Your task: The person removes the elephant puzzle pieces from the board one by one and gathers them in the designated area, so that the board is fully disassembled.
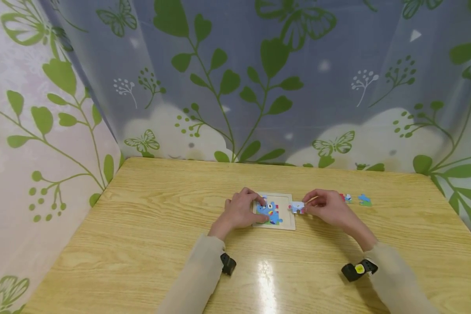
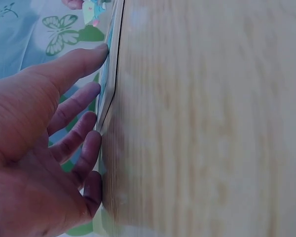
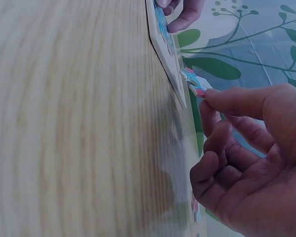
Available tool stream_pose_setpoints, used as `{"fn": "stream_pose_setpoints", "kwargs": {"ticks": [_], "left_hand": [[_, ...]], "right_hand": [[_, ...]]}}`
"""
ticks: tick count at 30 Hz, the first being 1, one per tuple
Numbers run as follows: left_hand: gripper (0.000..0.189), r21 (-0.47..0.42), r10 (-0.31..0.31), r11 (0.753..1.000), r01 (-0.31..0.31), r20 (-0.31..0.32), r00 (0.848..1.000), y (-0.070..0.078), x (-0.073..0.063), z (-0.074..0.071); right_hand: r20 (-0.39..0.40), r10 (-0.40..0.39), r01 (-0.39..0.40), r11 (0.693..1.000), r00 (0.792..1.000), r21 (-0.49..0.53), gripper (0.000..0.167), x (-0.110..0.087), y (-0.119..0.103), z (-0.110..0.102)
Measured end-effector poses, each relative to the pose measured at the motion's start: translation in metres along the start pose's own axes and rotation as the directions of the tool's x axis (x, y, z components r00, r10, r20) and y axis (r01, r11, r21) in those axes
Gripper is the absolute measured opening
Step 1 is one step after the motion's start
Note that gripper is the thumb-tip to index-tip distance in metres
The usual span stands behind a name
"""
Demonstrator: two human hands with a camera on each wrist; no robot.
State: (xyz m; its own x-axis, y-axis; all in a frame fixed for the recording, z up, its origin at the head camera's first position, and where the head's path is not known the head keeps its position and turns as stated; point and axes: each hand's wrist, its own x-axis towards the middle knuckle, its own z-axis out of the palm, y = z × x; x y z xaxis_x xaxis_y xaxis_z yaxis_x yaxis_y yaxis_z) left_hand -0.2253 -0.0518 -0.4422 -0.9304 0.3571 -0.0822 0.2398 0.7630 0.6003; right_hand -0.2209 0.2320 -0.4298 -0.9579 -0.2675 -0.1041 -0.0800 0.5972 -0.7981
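Observation:
A square wooden puzzle tray [image 1: 292,222] lies on the table, its left part filled with joined blue jigsaw pieces [image 1: 272,213] that show a cartoon face. My left hand [image 1: 241,210] rests at the tray's left side, thumb and fingertips on the blue pieces. In the left wrist view the thumb [image 2: 84,61] touches the tray's surface and the other fingers spread along its edge. My right hand [image 1: 329,208] pinches a light blue and white puzzle piece [image 1: 297,207] by its edge, near the tray's right border. The right wrist view shows this piece [image 3: 195,81] raised between thumb and fingers.
A blue puzzle piece [image 1: 364,199] lies on the table beyond my right hand. Beside it, a red and blue piece [image 1: 347,198] is partly hidden by that hand. A patterned curtain [image 1: 235,87] hangs behind the table's back edge.

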Motion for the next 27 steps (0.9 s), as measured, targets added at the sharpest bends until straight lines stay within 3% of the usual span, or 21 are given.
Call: {"fn": "stream_pose_setpoints", "kwargs": {"ticks": [23,27], "left_hand": [[0.034,0.010,-0.030,0.999,0.030,0.019,0.999,0.004,-0.001,-0.001],[0.035,0.003,-0.027,1.000,0.027,0.026,0.999,0.003,0.000,-0.002]], "right_hand": [[-0.040,-0.031,0.029,0.998,0.999,-0.058,0.024,-0.026,0.029,-0.023],[-0.039,-0.004,0.002,0.998,0.999,-0.065,0.025,-0.028,0.030,-0.028]]}}
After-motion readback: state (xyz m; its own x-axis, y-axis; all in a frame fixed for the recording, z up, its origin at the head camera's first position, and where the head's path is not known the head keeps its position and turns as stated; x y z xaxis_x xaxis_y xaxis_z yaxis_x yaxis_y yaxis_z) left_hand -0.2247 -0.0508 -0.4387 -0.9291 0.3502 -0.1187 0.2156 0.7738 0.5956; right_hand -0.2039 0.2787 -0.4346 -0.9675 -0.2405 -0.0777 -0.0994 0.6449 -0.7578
